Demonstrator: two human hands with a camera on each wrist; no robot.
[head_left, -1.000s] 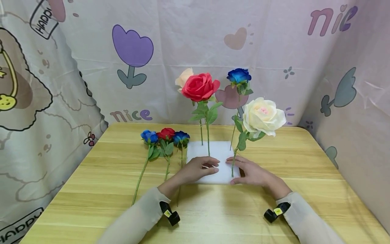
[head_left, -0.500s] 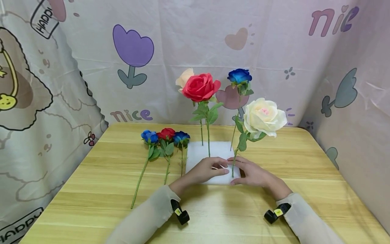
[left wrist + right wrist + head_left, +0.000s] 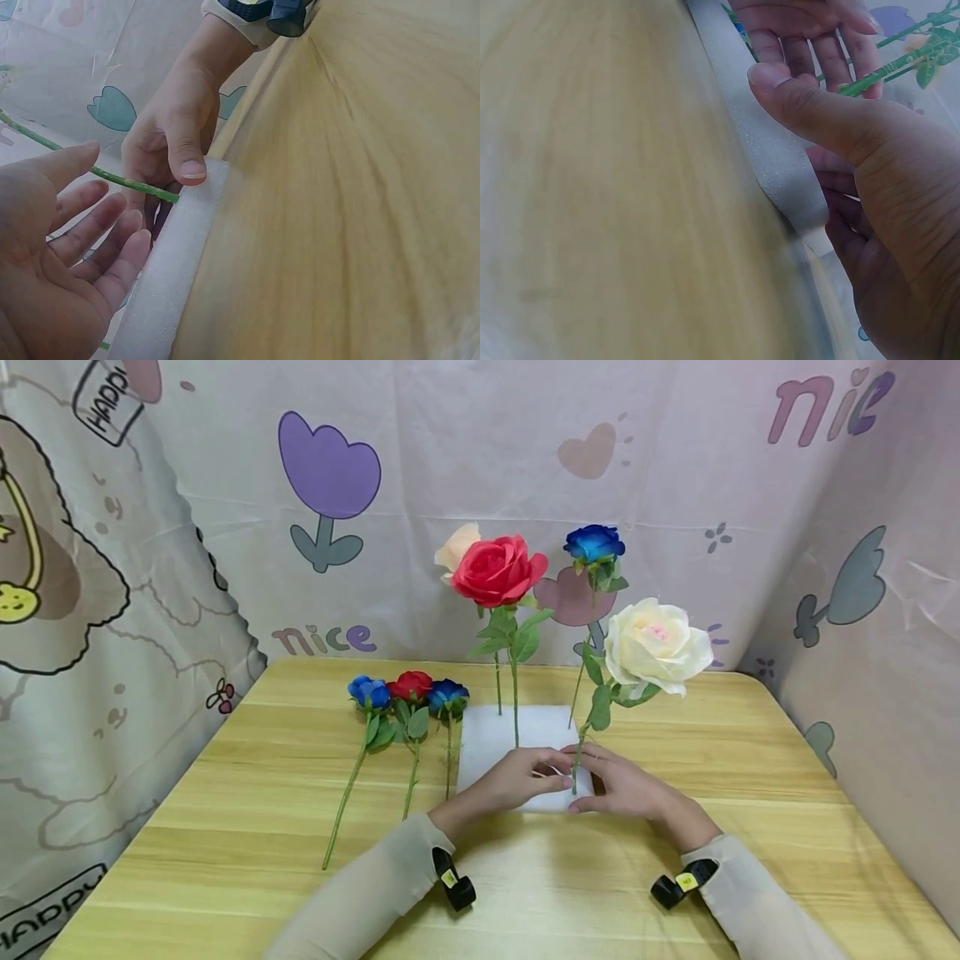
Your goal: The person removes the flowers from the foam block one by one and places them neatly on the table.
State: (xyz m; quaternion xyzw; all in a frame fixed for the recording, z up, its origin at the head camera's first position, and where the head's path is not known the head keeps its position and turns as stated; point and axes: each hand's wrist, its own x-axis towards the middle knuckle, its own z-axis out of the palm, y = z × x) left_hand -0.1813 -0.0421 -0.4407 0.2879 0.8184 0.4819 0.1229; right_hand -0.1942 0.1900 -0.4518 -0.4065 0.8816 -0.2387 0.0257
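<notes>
A white foam block lies on the table with four-sided top up, several artificial roses standing in it. At its front right corner stands a white rose, leaning right. My right hand grips that corner, thumb at the front edge and fingers at the far side, around the stem's foot. My left hand hovers over the front of the block, fingers loosely bent, palm towards the green stem; its thumb overlaps the stem in the left wrist view. A red rose rises behind the left hand.
Farther back in the block stand a peach rose and a blue rose. Left of it, two blue roses and a red rose lie on the wooden table. A printed cloth hangs behind.
My left hand has moved right across the foam block, up to the white rose's stem. The right hand has stayed at the corner. The head view has shifted slightly.
</notes>
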